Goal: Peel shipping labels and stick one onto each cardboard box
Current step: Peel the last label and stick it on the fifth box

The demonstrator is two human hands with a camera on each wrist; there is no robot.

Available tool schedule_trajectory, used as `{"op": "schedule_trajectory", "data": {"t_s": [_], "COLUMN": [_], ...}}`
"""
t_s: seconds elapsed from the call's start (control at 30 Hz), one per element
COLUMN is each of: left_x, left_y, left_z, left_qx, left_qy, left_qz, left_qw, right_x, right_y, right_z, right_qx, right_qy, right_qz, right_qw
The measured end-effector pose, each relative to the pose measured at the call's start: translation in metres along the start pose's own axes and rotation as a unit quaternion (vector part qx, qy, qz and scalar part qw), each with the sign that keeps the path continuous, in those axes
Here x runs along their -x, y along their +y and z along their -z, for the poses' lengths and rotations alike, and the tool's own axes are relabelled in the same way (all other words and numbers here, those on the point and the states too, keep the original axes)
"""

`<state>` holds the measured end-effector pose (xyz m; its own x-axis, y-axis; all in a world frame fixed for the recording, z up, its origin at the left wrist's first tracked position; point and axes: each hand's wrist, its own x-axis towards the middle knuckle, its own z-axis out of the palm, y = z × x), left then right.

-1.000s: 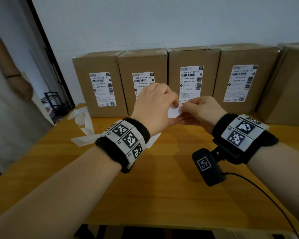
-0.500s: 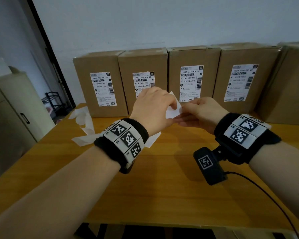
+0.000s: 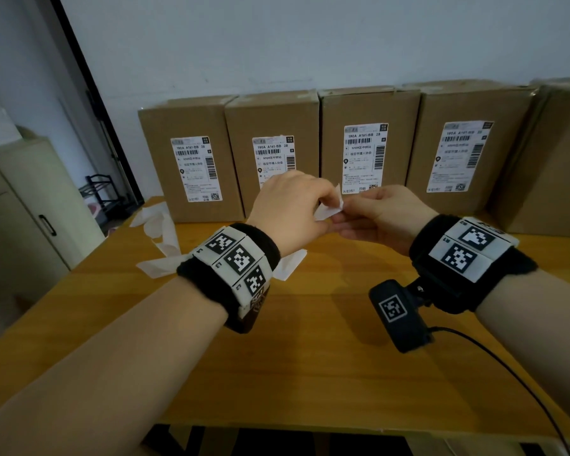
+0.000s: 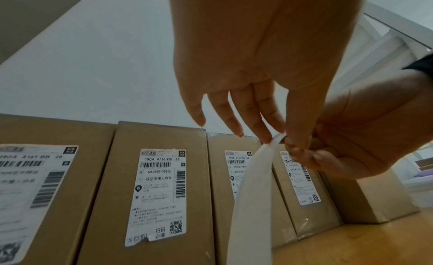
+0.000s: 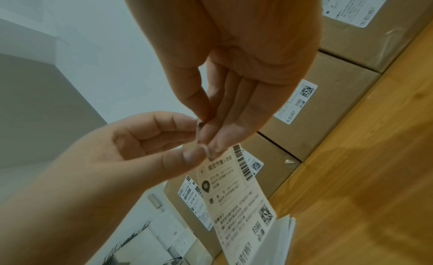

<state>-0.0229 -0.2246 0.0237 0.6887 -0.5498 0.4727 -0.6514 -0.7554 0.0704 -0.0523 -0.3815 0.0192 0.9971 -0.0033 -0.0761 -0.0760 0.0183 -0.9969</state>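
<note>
I'm mid-peel: left hand and right hand both pinch the label's top corner; next, separate the backing, then press it on the unlabelled box, rightmost.

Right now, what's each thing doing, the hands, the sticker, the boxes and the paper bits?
Left hand: pinching the label's top corner.
Right hand: pinching the same corner.
Label: held up, hanging down, not yet stuck.
Four boxes: upright, labelled.
Far-right box: no label showing.
Backing strips: lying loose on the table.
</note>
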Motion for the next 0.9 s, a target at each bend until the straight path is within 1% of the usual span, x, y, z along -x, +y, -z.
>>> {"op": "schedule_trajectory", "data": {"t_s": [0.07,0.17,0.3,0.4,0.5,0.63,0.73,0.8,0.9], "left_x": [0.0,-0.001,-0.004,-0.007,-0.008,-0.008,-0.006,-0.004,-0.001], "left_y": [0.0,0.001,0.003,0.002,0.002,-0.001,-0.004,-0.006,-0.008], "left_z": [-0.001,-0.003,-0.004,-0.004,0.0,0.006,0.008,0.008,0.007], "left_qx": [0.038,0.116,0.193,0.251,0.278,0.27,0.271,0.307,0.377], "left_qy": [-0.002,-0.004,-0.016,-0.021,-0.039,-0.058,-0.058,-0.049,-0.037], "left_qz": [0.015,0.058,0.119,0.16,0.179,0.19,0.21,0.229,0.255], "left_qw": [0.999,0.992,0.974,0.955,0.943,0.942,0.938,0.922,0.89], "right_x": [0.0,0.0,0.0,0.0,0.0,-0.001,-0.002,-0.003,-0.002], "right_y": [0.0,0.001,0.001,0.0,0.0,-0.001,-0.002,-0.003,-0.003], "right_z": [0.0,-0.001,-0.004,-0.005,-0.007,-0.009,-0.011,-0.013,-0.016], "right_qx": [0.0,0.021,0.066,0.097,0.114,0.094,0.063,0.036,-0.003], "right_qy": [-0.005,-0.007,-0.007,-0.011,-0.01,0.006,0.021,0.032,0.032], "right_qz": [0.001,0.01,0.035,0.055,0.067,0.067,0.053,0.044,0.035], "right_qw": [1.0,1.0,0.997,0.994,0.991,0.993,0.996,0.998,0.999]}}
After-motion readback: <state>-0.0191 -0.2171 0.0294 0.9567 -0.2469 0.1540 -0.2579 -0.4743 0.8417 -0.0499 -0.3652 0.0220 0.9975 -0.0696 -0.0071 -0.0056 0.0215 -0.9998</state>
